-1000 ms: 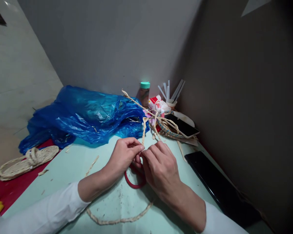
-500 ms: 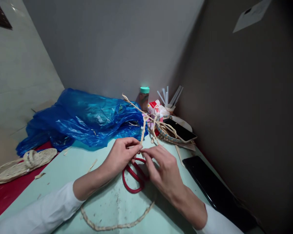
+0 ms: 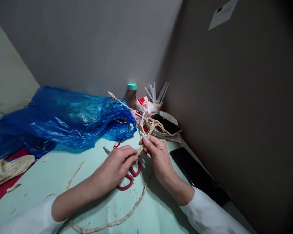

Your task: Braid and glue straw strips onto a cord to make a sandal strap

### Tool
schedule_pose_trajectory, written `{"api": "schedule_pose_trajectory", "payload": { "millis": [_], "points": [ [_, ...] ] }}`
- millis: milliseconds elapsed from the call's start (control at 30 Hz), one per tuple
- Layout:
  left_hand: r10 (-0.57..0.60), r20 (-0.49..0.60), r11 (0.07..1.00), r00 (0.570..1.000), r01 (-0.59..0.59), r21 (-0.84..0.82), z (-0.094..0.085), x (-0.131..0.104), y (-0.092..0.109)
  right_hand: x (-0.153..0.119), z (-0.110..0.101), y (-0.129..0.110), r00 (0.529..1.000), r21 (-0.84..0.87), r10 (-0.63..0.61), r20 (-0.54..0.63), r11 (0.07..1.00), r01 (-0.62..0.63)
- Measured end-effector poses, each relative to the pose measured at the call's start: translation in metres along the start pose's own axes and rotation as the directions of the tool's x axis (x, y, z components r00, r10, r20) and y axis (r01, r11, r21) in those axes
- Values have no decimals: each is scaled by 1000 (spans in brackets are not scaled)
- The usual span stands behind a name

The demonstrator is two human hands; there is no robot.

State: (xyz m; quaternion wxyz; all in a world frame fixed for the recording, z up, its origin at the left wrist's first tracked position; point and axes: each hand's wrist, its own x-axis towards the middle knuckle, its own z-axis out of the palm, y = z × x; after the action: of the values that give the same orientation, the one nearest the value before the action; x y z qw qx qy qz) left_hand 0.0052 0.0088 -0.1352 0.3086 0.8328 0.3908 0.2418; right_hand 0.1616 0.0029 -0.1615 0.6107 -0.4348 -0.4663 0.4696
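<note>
Both hands are at a pale straw-coloured braid (image 3: 140, 150) above the middle of the table. My left hand (image 3: 120, 162) pinches its lower part between thumb and fingers. Just above, my right hand (image 3: 157, 156) grips the braid where its loose strands (image 3: 151, 125) fan out and stick up toward the wall. A long finished length of the cord (image 3: 127, 216) curves over the table below the hands. Scissors with red handles (image 3: 125, 186) lie under my left hand, which hides their middle; a blade tip shows at its left.
A large blue plastic bag (image 3: 70, 120) fills the back left. Behind are a jar with a green lid (image 3: 132, 94), a cup of white sticks (image 3: 158, 103) and a phone (image 3: 169, 125). A long black object (image 3: 197, 175) lies right, a woven sandal (image 3: 12, 169) left.
The view has turned right, so the scene sits further left. My right hand has moved up the braid to the strands, and the hands are further apart. More of the scissors shows.
</note>
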Motion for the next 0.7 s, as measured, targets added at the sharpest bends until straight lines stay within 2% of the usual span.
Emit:
{"api": "schedule_pose_trajectory", "payload": {
  "millis": [200,333,433,500,600,700],
  "points": [
    [77,-68,978,995,-62,201,10,-7,-1,-4,3,-5,998,83,-2,-64,996,8],
    [61,-119,983,991,-39,178,13,-8,0,-5,4,-6,996,157,18,-90,988,-4],
    [-51,-100,999,994,51,-5,10,-5,1,-5,4,-5,995,201,49,-88,979,-31],
    [-177,-28,965,984,168,-200,8,-3,-1,-4,3,-4,995,222,65,-79,974,-46],
    [-309,139,797,941,336,-503,11,-1,-5,-3,2,-2,994,237,92,-59,969,-76],
    [-320,228,617,919,385,-686,16,-1,-10,-1,1,-1,991,232,120,-56,967,-104]
  ]
}}
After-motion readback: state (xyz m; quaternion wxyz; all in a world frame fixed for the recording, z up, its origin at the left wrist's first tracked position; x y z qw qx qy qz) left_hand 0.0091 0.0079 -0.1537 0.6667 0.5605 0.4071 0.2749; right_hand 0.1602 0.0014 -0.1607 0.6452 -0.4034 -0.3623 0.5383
